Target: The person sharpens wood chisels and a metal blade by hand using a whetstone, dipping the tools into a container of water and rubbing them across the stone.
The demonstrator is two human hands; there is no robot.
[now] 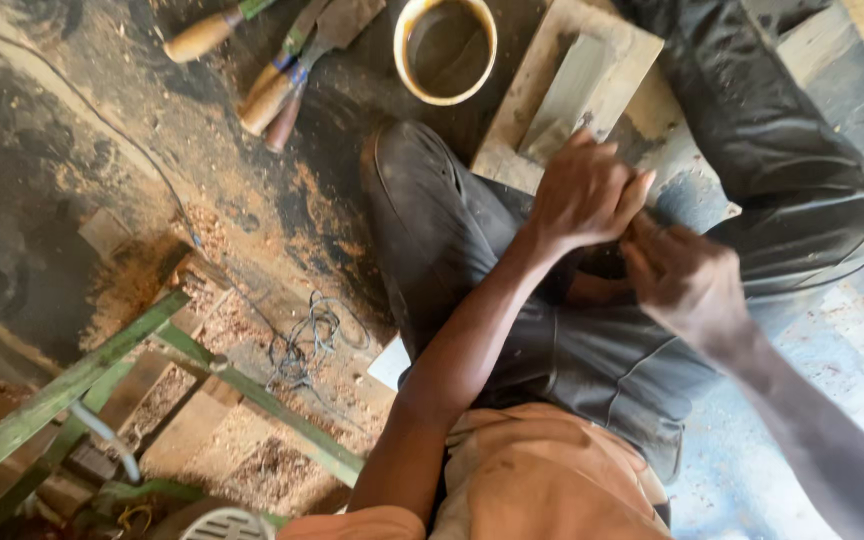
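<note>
The left hand is curled shut beside the flat grey sharpening stone. The right hand is curled too; what either grips is hidden. A round bowl of dark liquid sits nearby.

Left hand curled, right hand clenched just beside it, arms outstretched.

one head-worn camera looks steeply down, close over the lap and sawdust-strewn floor.

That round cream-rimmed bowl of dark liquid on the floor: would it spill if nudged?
Probably. The round cream-rimmed bowl looks nearly full, so a push would likely slosh it. It seems wide and low, so tipping over is less likely. Wet sides may be slippery.
</note>
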